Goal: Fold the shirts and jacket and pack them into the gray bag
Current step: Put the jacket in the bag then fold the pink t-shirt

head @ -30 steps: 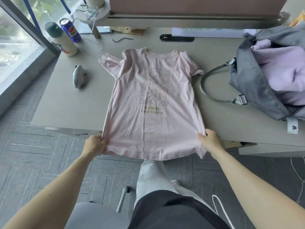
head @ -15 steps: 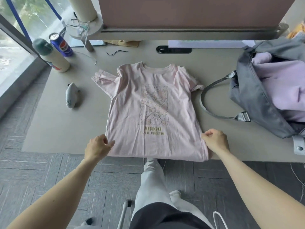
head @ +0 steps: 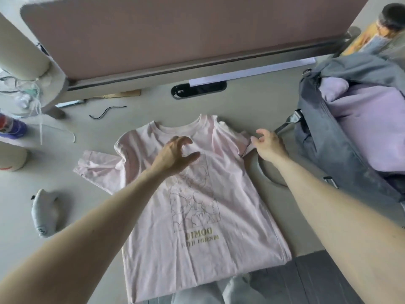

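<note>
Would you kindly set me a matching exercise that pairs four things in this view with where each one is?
Things:
1. pink T-shirt
2. lilac garment
3. left hand
4. right hand

Places:
A. inside the gray bag
B. by the shirt sleeve nearest the bag
C. spread print-up on the table
D. over the shirt's chest, just below the collar

Pairs: 1-C, 2-A, 3-D, 4-B.
</note>
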A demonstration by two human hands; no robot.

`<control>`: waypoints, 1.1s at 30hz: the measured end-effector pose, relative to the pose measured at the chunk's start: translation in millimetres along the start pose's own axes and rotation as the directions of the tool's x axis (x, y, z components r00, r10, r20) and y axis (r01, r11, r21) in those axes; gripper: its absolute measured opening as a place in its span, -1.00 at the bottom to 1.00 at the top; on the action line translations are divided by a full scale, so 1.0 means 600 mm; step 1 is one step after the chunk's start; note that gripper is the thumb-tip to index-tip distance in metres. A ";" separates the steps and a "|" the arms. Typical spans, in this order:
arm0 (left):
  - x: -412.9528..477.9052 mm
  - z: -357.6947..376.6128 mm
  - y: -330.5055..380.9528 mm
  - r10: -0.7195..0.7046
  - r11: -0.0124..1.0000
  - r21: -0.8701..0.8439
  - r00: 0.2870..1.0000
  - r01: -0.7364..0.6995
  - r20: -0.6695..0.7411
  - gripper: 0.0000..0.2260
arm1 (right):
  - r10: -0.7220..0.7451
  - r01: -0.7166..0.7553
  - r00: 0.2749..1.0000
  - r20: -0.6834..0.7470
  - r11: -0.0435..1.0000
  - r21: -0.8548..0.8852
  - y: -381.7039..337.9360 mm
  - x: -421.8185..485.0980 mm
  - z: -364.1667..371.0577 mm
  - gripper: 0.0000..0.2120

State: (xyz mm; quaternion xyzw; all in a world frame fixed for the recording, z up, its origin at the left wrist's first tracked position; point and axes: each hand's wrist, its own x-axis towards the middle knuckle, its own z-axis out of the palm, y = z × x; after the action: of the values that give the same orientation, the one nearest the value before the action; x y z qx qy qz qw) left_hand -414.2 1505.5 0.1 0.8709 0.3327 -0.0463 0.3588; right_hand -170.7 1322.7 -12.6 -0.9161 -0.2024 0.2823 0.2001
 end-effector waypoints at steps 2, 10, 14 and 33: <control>0.059 0.005 0.029 0.138 0.990 0.034 0.990 -0.138 0.007 -0.48 | 0.036 -0.036 0.999 0.001 0.999 -0.029 -0.006 0.028 0.009 -0.49; 0.204 0.029 0.097 0.274 0.853 0.368 0.917 -0.371 0.288 -0.57 | 0.113 -0.101 0.988 0.100 0.987 -0.122 -0.001 0.068 0.022 -0.85; 0.241 0.030 0.119 0.271 0.896 0.301 0.938 -0.327 0.215 -0.89 | 0.112 -0.112 0.994 0.003 0.986 0.124 0.013 0.053 -0.013 -0.93; 0.298 0.083 0.182 0.418 0.835 0.233 0.850 -0.498 0.319 -0.38 | 0.375 -0.119 0.892 -0.253 0.734 0.669 0.048 0.022 -0.101 -0.88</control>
State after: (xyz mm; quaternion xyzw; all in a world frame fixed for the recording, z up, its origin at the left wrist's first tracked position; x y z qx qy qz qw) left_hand -201.0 1513.7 -28.7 0.9568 0.0521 -0.1210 0.2591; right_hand -116.9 1289.8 13.6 -0.8483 0.0730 0.1801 0.4926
